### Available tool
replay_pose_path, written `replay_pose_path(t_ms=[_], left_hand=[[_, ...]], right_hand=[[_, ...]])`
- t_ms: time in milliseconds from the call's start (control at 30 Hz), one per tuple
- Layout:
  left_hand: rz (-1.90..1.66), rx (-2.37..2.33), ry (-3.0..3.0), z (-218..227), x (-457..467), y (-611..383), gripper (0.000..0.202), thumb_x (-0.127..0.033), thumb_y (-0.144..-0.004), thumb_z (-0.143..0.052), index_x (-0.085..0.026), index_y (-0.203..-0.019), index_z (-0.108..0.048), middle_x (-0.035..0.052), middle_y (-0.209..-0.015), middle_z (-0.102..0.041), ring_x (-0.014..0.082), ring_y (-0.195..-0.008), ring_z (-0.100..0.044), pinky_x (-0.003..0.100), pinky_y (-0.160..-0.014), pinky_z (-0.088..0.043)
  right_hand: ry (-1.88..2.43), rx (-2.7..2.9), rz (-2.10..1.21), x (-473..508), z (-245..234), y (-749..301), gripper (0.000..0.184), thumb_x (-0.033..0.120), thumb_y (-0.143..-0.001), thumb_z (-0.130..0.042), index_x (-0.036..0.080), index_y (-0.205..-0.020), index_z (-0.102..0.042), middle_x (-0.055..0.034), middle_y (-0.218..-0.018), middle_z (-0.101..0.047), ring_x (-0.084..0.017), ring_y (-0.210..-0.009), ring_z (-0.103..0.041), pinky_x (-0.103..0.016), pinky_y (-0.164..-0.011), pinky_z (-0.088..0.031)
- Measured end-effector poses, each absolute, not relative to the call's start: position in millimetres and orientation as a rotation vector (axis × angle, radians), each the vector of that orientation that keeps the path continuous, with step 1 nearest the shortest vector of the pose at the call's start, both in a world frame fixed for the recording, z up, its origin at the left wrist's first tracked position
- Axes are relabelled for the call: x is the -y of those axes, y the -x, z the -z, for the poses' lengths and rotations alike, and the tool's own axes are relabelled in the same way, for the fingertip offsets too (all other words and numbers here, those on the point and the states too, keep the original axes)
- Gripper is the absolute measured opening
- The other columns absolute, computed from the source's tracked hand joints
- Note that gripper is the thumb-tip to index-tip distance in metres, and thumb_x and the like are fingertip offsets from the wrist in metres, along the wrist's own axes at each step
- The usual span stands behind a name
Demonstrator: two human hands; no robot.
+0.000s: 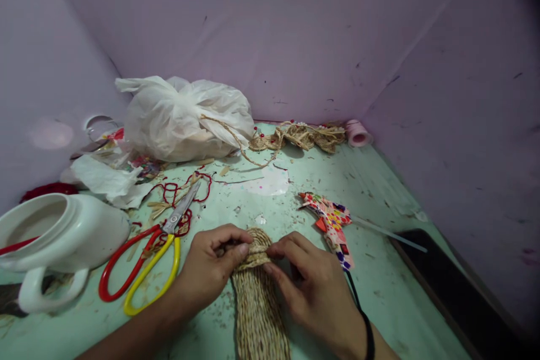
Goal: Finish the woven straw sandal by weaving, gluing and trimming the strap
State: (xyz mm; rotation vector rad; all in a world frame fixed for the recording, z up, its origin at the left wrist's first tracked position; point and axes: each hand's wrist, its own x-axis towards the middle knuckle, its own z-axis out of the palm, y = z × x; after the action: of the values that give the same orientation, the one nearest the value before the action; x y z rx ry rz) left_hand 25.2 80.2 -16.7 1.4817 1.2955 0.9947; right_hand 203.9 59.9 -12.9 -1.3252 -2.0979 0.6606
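Note:
A long strip of woven straw [259,315] lies before me, its far end rounded and crossed by a braided straw band [256,259]. My left hand [215,261] pinches the band's left side between thumb and fingers. On the opposite side my right hand [310,281] is closed on the same band, thumb below and fingers above. A black band circles the right wrist. Just right of that hand lies a flower-patterned glue gun [331,222] with a clear glue stick [392,233] in its back. Scissors [172,225] with red and yellow handles rest left of my left hand.
A white jug [97,236] lies on its side at left. Behind stand a tied white plastic bag [189,118], straw braid pieces with red beads [304,138] and a pink spool [358,133]. A dark flat object [447,281] lies at right. Walls enclose the table.

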Motion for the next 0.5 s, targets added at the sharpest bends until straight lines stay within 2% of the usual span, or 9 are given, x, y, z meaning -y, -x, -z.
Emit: replay_pose_path(t_ms=[200, 500], left_hand=[[-0.951, -1.333, -1.415, 18.6, -79.5, -24.6, 0.012, -0.025, -0.066, -0.059, -0.014, -0.066, -0.064, 0.0008, -0.057, -0.061, 0.0116, -0.052, -0.054, 0.021, -0.048, -0.044], [-0.892, -1.396, -1.335, 18.5, -75.1, -25.7, 0.017, -0.030, -0.066, -0.058, -0.013, -0.067, -0.062, 0.0022, -0.060, -0.058, 0.0138, -0.059, -0.052, 0.023, -0.052, -0.039]], right_hand=[[1.357, 2.089, -0.660, -59.3, 12.6, -202.9, 0.012, 0.019, -0.079, -0.051, 0.020, -0.086, -0.062, -0.0033, -0.077, -0.061, -0.014, -0.062, -0.056, -0.023, -0.052, -0.041], [1.371, 2.001, -0.658, -58.5, 18.0, -201.8, 0.011, 0.020, -0.078, -0.054, 0.021, -0.084, -0.062, -0.0019, -0.074, -0.062, -0.013, -0.060, -0.057, -0.022, -0.050, -0.040]])
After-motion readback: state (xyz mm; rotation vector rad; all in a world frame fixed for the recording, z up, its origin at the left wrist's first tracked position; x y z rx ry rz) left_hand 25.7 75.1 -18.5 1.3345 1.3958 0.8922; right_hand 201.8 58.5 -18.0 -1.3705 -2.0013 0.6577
